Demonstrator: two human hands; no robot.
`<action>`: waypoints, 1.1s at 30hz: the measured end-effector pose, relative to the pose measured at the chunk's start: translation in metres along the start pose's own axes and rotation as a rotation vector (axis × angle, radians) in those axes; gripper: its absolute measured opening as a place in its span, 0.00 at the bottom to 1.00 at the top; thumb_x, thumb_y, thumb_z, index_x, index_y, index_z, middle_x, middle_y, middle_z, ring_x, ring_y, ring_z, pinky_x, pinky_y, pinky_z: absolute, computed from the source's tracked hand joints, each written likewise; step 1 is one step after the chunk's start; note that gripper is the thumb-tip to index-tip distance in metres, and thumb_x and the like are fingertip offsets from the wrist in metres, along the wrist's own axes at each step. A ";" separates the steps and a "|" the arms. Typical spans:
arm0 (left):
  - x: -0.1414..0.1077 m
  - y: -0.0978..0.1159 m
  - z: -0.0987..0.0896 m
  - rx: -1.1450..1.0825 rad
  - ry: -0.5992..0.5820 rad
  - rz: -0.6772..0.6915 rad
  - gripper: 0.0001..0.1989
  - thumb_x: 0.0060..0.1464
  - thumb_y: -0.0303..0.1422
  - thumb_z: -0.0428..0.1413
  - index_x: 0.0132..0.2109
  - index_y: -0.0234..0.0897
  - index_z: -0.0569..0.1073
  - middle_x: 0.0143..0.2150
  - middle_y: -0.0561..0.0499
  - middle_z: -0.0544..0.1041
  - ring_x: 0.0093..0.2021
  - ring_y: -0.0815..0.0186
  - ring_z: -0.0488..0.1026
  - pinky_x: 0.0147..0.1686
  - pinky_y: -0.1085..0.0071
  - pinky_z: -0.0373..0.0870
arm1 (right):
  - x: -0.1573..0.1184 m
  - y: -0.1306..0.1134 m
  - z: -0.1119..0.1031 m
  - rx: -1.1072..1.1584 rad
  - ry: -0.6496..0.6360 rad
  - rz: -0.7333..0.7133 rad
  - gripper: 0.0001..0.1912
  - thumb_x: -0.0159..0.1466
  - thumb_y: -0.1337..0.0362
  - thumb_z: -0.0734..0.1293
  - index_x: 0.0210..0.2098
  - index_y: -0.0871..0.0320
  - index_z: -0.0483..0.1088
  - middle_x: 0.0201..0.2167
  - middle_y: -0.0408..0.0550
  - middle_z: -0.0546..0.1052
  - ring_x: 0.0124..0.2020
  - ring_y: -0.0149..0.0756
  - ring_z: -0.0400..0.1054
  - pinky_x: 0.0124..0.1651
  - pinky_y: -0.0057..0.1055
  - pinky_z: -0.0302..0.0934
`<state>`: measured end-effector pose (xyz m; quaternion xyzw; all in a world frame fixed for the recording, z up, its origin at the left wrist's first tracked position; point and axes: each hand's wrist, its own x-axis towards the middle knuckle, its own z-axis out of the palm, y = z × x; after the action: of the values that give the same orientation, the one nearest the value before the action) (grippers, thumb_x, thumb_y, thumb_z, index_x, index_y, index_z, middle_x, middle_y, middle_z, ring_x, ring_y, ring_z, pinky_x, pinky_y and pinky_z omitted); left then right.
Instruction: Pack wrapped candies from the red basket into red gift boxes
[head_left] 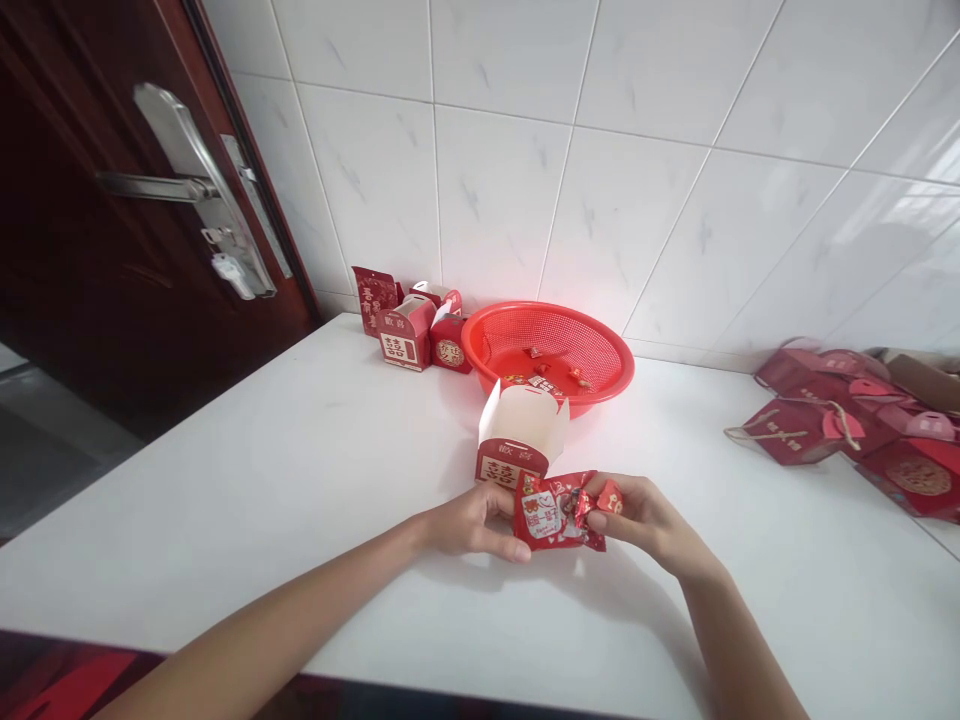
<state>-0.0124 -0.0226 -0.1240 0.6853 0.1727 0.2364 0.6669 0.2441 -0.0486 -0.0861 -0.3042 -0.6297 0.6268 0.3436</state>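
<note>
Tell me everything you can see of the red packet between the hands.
The red packet looks like glossy plastic film, printed with a pale panel, characters and small hearts. The left hand holds its left end; at its right end the right hand pinches small red-wrapped pieces. Held in front of the open box, it hides a lower corner; whether sealed is unclear.

White-tiled wall stands behind white tabletop; dark reddish door, silver handle, at left; glare upper right.
</note>
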 end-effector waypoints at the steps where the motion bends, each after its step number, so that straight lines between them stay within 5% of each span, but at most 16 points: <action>1: -0.001 -0.001 0.001 -0.002 0.008 0.015 0.18 0.53 0.42 0.67 0.47 0.35 0.83 0.51 0.44 0.83 0.54 0.49 0.77 0.58 0.57 0.69 | 0.000 0.000 -0.001 -0.001 -0.008 0.008 0.12 0.66 0.56 0.72 0.34 0.60 0.73 0.30 0.47 0.73 0.28 0.31 0.63 0.31 0.30 0.59; 13: -0.002 -0.016 0.007 -0.040 0.131 0.000 0.17 0.55 0.38 0.64 0.48 0.35 0.83 0.47 0.45 0.83 0.52 0.51 0.75 0.53 0.60 0.69 | 0.001 0.000 -0.011 0.052 0.012 0.025 0.13 0.66 0.59 0.72 0.30 0.60 0.71 0.31 0.47 0.75 0.29 0.32 0.69 0.34 0.31 0.64; 18: -0.002 -0.012 0.011 -0.017 0.180 -0.072 0.14 0.55 0.40 0.63 0.40 0.32 0.83 0.39 0.46 0.82 0.42 0.58 0.75 0.45 0.65 0.70 | 0.003 0.003 -0.017 0.012 0.007 0.057 0.14 0.65 0.57 0.73 0.30 0.61 0.71 0.29 0.46 0.76 0.30 0.32 0.70 0.35 0.31 0.65; 27: -0.003 -0.014 0.017 0.089 0.237 -0.066 0.18 0.58 0.45 0.61 0.36 0.32 0.82 0.36 0.46 0.80 0.39 0.59 0.73 0.42 0.66 0.70 | 0.002 0.005 -0.026 -0.026 0.007 0.082 0.14 0.63 0.57 0.74 0.33 0.61 0.73 0.29 0.46 0.77 0.30 0.32 0.69 0.36 0.30 0.63; 33: -0.003 -0.014 0.021 0.123 0.237 -0.084 0.19 0.60 0.45 0.59 0.43 0.32 0.82 0.40 0.44 0.81 0.40 0.59 0.73 0.42 0.67 0.69 | 0.000 0.006 -0.030 -0.042 0.001 0.099 0.14 0.63 0.57 0.74 0.32 0.61 0.72 0.29 0.47 0.78 0.31 0.33 0.70 0.37 0.30 0.63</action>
<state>-0.0023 -0.0416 -0.1381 0.6844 0.2931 0.2764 0.6077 0.2680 -0.0308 -0.0923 -0.3426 -0.6264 0.6297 0.3062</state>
